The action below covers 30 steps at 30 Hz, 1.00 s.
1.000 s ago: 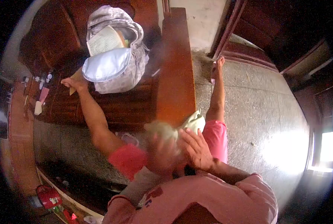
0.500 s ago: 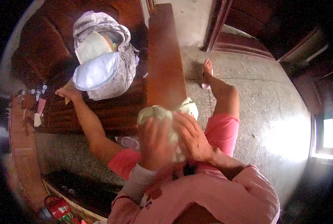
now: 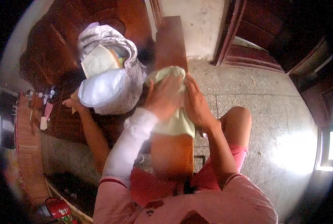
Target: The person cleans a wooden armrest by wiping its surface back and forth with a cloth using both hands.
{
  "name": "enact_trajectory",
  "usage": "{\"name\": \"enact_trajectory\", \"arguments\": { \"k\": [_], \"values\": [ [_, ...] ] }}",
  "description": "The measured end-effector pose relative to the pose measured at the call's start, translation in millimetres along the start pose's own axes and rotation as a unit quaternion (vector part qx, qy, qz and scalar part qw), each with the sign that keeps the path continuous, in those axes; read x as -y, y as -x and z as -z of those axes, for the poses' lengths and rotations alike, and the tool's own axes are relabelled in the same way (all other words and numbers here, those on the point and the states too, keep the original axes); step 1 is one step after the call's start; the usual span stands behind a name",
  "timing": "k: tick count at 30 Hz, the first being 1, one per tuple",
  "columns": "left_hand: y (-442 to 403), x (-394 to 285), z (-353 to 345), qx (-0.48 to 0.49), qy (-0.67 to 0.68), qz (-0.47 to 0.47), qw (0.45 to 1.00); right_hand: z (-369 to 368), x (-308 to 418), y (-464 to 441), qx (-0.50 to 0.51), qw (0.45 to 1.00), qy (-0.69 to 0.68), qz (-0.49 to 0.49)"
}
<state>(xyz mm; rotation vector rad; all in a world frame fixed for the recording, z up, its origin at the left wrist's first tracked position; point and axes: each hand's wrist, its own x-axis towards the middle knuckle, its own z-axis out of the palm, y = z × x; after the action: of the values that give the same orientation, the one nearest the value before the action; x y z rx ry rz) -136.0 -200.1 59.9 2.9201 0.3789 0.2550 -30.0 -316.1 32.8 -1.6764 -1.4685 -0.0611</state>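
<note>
Your left hand [image 3: 163, 100] lies over the pale green cloth [image 3: 182, 125], its fingers spread and pointing to about one o'clock. They are open and flat against the fabric, though blur hides the tips. Your right hand [image 3: 198, 102] is beside it at three o'clock, along the cloth's right edge, with its fingers straight, nearly together and aimed at eleven. It touches the cloth; you cannot tell whether any of the edge is pinched.

The cloth rests rumpled across the narrow wooden bench [image 3: 172, 153], which runs from your lap at six o'clock away to twelve. One corner drapes toward you, below your hands.

Taking the cloth as the clock's centre, an open patterned backpack [image 3: 131, 87] sits at ten o'clock on the dark wooden seat [image 3: 63, 128]. Its silvery flap [image 3: 101, 91] is folded down toward you, and a book with pale pages [image 3: 99, 65] shows in its mouth. Your left foot [image 3: 68, 102] is at nine, just beyond the bag. Your bent right knee [image 3: 237, 114] is at about four, over the speckled floor [image 3: 265, 123]. A red container [image 3: 58, 208] stands between seven and eight.
</note>
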Motion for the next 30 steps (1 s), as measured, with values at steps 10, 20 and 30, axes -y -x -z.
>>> {"name": "enact_trajectory", "arguments": {
  "k": [10, 20, 30],
  "values": [
    [-138.1, 89.7, -47.4, -0.072, -0.076, 0.093, 0.990, -39.3, -113.3, -127.5, -0.006, 0.998, 0.064, 0.018],
    [-181.2, 108.0, -47.7, -0.123, -0.091, 0.162, 0.975, -72.5, -177.8, -181.3, 0.010, 0.978, 0.196, 0.071],
    [-60.9, 57.8, -39.2, -0.096, 0.022, 0.071, 0.993, -70.4, -119.2, -72.6, 0.090, 0.991, -0.006, -0.102]
  ]
}}
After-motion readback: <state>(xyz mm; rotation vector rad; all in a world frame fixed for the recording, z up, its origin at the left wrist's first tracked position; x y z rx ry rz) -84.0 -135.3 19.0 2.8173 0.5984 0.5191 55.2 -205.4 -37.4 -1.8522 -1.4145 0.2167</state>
